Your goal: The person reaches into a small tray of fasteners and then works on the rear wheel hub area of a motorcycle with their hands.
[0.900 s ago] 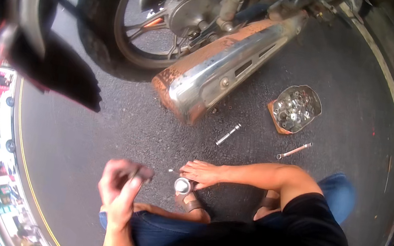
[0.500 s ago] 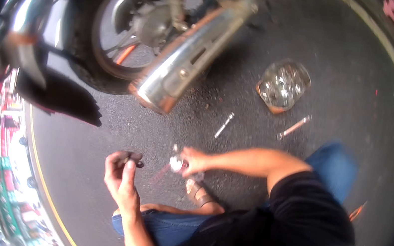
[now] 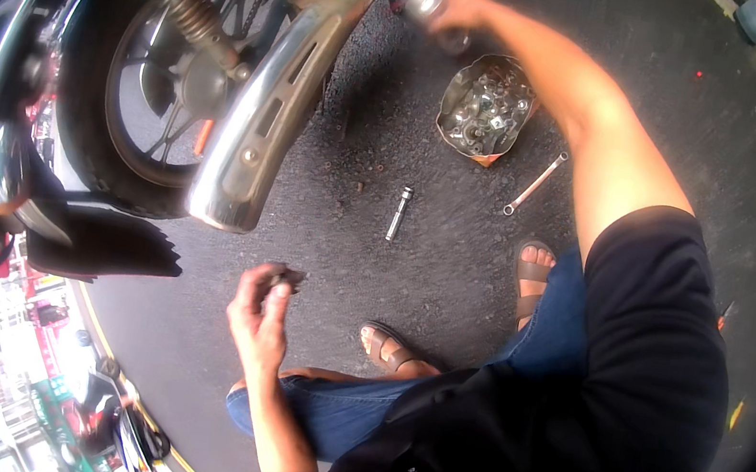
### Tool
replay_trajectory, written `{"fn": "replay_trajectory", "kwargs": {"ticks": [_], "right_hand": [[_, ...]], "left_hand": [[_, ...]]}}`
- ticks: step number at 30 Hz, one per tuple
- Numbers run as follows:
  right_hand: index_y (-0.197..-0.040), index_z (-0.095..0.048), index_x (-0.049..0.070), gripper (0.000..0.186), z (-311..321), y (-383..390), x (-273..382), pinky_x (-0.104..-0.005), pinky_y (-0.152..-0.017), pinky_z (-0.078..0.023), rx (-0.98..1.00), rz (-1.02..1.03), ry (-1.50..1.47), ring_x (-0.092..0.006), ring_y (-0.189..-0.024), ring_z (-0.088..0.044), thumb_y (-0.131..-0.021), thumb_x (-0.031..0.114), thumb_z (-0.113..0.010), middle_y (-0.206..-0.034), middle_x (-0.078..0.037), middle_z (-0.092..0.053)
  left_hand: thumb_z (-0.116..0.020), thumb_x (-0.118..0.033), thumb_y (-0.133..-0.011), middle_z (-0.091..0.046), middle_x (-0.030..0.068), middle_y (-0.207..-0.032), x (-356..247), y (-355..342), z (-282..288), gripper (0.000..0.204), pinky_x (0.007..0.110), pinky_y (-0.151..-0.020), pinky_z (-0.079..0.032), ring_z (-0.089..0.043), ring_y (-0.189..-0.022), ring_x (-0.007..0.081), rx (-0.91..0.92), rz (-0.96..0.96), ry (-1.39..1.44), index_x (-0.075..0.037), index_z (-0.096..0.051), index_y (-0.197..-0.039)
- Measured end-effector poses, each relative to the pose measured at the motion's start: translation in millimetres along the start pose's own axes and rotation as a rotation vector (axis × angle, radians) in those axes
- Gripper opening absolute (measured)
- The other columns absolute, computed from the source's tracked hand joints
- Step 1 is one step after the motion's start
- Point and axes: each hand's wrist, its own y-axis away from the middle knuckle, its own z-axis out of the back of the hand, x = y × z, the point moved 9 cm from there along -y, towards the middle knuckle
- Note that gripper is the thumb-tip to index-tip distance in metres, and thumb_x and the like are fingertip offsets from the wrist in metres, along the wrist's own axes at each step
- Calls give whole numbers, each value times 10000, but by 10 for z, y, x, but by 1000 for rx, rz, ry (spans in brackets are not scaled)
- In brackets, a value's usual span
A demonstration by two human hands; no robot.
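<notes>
My left hand (image 3: pixel 260 321), raised over the asphalt in front of my knee, pinches a small dark metal part (image 3: pixel 288 277) between thumb and fingers; its exact kind is unclear. My right arm stretches far forward, and my right hand (image 3: pixel 463 8) is closed around a small clear bottle (image 3: pixel 425 3) with a pale, shiny end. Motion blurs both hand and bottle. They are beside the upper end of a motorcycle's chrome exhaust muffler (image 3: pixel 263 123), beyond an open container (image 3: pixel 448 101) full of loose nuts, bolts and washers.
The motorcycle's rear wheel (image 3: pixel 79 97) and coil-spring shock absorber (image 3: pixel 192 15) stand at the left. A socket tool (image 3: pixel 399 213) and a wrench (image 3: pixel 535 186) lie on the asphalt, with small crumbs near the muffler. My sandalled feet (image 3: pixel 387 345) are close by. A kerb runs at far right.
My right hand has swung forward with the bottle, from near my foot to beyond the container. My left hand still holds the dark part. The view has shifted.
</notes>
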Motion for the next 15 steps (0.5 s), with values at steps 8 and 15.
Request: {"fn": "replay_trajectory", "kwargs": {"ticks": [8,15], "right_hand": [[-1236,-472,104,789,286,783,-1858,-393,-928,-432,-488,-783,-219,-293,-1134,-497,-590,431,-787,-1188,-145,-487],[-1211,-503,111,745,163,559,-1791,-420,-950,-411,-548,-666,-79,-331,-1161,-474,-626,511,-732,-1219,-151,-516]], "left_hand": [[-573,-112,-859,-653,98,-880,646,-570,-874,208,300,-777,-483,-624,-824,181,276,196,-56,13,-580,-1026],[-493,-160,-908,-579,111,-888,1803,-1564,-1128,308,362,-719,-505,-576,-744,207,-21,614,698,-13,-501,-1178]]}}
